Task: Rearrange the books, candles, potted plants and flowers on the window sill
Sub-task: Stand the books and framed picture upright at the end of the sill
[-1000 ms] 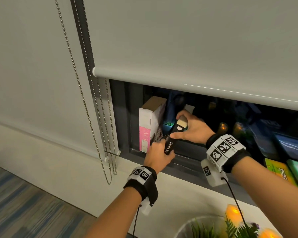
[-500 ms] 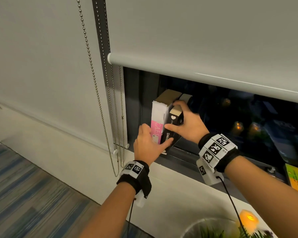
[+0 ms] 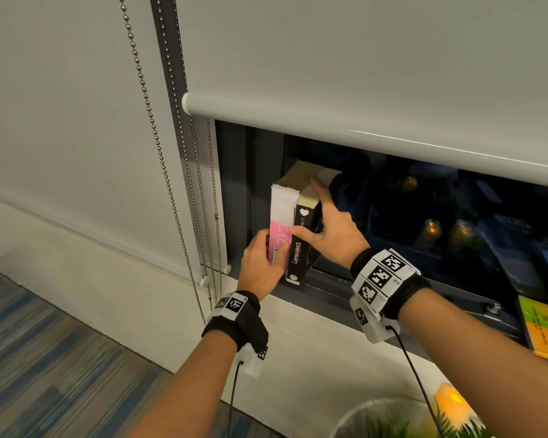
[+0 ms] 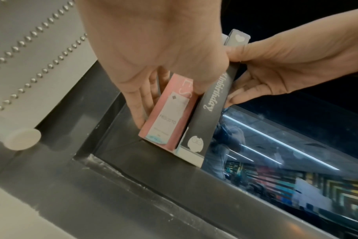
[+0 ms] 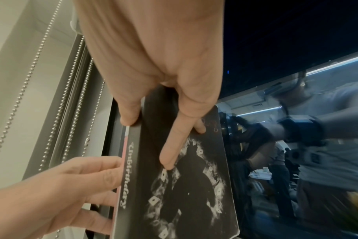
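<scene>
Nearest the viewer, at the bottom edge of the head view, a lit candle (image 3: 452, 403) stands beside green plant (image 3: 393, 428) fronds over a pale round rim; both are partly cut off. The white sill (image 3: 314, 352) runs diagonally beneath both forearms, each wearing a black wrist strap with printed markers. Below left lies striped blue-grey carpet (image 3: 45, 358). At the right edge, a yellow-green book (image 3: 544, 330) lies flat.

Beyond the sill, a dark window frame (image 3: 329, 289) forms a ledge. Two books stand upright on it in the left corner, touching. The pink book (image 3: 280, 222), with white upper spine, sits against the frame. The black book (image 3: 301, 245), spine reading "Unbirthday", stands just right of it, its foot on the ledge.

The left hand (image 3: 261, 263) grips the pink book low down, fingers along its far side, thumb across the spine. The right hand (image 3: 332, 229) clasps the black book: thumb on the spine, fingers spread over the cover, index reaching to the top edge.

Behind, dark glass (image 3: 440, 222) reflects candle flames and ceiling lights. A grey roller blind (image 3: 361, 74) covers the upper window. Bead chains (image 3: 159, 153) hang left of it against a pale wall (image 3: 60, 121).
</scene>
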Demonstrator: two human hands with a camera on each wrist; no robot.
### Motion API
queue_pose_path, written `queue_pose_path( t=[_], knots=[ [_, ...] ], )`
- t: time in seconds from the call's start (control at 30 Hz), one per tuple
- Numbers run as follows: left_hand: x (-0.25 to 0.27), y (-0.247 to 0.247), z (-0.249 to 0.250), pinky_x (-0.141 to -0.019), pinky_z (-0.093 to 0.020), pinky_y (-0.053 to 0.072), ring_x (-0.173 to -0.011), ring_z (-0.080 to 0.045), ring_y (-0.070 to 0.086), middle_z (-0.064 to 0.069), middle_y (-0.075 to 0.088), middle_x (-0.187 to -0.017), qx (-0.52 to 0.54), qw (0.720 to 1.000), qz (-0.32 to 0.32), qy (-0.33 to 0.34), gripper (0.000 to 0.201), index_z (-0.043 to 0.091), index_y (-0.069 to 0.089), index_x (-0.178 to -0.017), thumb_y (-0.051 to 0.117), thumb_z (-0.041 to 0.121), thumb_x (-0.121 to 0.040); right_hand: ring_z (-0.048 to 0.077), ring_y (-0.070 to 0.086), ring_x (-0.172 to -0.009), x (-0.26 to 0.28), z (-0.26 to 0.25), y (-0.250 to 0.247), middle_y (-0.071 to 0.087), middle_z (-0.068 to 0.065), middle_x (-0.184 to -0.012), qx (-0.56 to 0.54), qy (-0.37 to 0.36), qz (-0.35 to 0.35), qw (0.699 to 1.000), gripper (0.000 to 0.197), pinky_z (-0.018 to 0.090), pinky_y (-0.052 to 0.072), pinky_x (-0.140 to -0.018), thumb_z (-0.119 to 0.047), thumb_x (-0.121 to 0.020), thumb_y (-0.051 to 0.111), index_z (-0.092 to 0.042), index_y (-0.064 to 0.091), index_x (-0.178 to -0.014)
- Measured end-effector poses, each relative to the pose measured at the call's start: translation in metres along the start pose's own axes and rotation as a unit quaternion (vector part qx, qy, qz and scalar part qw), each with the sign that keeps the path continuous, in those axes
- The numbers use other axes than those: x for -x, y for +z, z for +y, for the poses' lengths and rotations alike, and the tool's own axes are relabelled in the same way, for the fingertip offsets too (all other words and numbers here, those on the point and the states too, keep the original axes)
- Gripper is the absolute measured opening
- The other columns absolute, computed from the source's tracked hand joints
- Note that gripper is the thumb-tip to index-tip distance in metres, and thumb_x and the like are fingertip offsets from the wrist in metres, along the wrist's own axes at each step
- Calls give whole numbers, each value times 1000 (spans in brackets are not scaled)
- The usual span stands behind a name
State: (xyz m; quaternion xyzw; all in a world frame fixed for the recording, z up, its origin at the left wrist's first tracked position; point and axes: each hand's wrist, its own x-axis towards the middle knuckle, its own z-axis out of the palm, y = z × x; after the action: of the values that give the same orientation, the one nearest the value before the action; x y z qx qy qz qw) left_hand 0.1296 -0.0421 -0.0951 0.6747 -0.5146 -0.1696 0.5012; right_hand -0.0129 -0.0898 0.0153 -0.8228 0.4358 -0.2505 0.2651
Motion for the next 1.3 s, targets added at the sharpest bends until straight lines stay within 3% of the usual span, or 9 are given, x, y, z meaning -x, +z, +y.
queue_pose_path(
  t=[0.13,0.27,0.43,0.57,0.73,0.83,1.0,1.13,1.3],
  knots=[
    [-3,-4,6,-86,-39,57,-100,-17,65,-5,64,-113,10,999,-26,-19,50,17,48,-127,69,31,-85,26,64,-104,-1,0,-3,64,7,-116,5,12,-5,1000,96,45,56,-86,-39,-79,73,-37,6,-147],
    [-4,-5,8,-88,-39,56,-100,-15,64,-4,66,-112,9,999,-32,-33,41,17,51,-124,65,32,-88,22,65,-103,3,-1,-3,65,4,-112,14,18,9,1000,86,39,57,-85,-37,-78,74,-29,19,-144],
    [-6,-4,8,-86,-33,56,-103,-18,64,-5,64,-112,-17,999,-21,-28,32,15,51,-122,59,25,-93,22,65,-103,3,-3,4,65,2,-113,6,17,19,1000,93,41,57,-85,-37,-80,73,-35,8,-146],
    [-8,-8,10,-89,-36,55,-105,-18,63,-6,62,-114,-32,998,-40,-30,31,14,53,-120,60,27,-92,23,66,-102,5,-2,-2,65,4,-118,23,11,7,1000,97,41,57,-84,-40,-78,74,-36,6,-147],
    [-5,-19,19,-94,-38,53,-106,-14,59,-2,57,-119,-53,998,-35,-1,38,18,51,-121,66,32,-88,28,66,-102,13,-3,-20,61,12,-125,66,33,-17,997,122,46,55,-87,-35,-70,81,-39,-14,-146],
    [-4,-23,30,-89,-37,53,-103,-15,58,0,56,-115,-85,996,-8,13,38,18,52,-117,66,35,-86,28,66,-102,15,-5,-20,62,13,-124,47,43,18,998,122,42,56,-84,-28,-72,81,-37,-16,-146],
    [4,-30,43,-65,-30,51,-83,-20,62,-5,60,-92,-164,986,25,-23,26,14,51,-95,68,29,-84,28,65,-106,23,-3,-20,64,11,-118,18,59,27,998,115,43,53,-87,-22,-74,79,-31,-8,-149],
    [15,-34,55,-69,-34,52,-86,-27,64,-9,61,-91,-193,979,-24,-68,23,11,48,-94,65,23,-85,27,63,-104,32,5,-29,64,10,-113,20,88,47,995,97,38,51,-86,-28,-75,79,-20,14,-146],
    [36,-23,70,-77,-37,51,-86,-29,62,-2,49,-72,-223,952,-208,-32,18,12,50,-73,65,17,-81,21,66,-91,54,38,-43,68,4,-92,-25,144,63,987,85,40,54,-88,-38,-71,80,-23,30,-138]
  ],
)
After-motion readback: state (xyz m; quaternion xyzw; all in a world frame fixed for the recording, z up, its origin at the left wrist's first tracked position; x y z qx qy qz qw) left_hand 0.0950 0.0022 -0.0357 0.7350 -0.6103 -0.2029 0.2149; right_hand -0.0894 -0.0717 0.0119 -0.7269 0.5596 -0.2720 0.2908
